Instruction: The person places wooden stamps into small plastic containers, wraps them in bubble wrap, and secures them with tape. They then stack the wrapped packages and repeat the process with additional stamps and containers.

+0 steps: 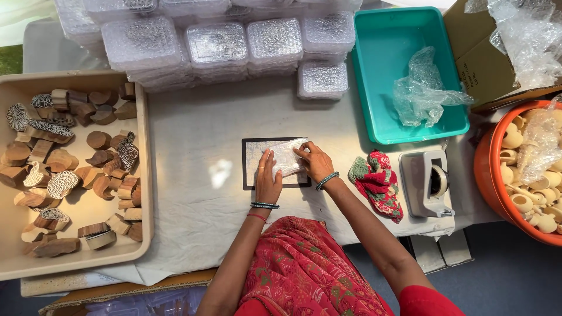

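Head view shows the left hand (267,178) lying flat, fingers spread open, pinning a bubble-wrapped packet (285,157) onto a dark-bordered mat (248,175) in the middle of the cloth-covered counter (193,193), apparently so it cannot slide. The right hand (314,162) curls its fingers closed on the packet's right edge, seemingly folding the wrap. A tape dispenser (425,182) sits near the right hand, within easy reach.

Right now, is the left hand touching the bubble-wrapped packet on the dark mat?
Touching. The head view shows the left hand lying flat on the bubble-wrapped packet, no gap visible.
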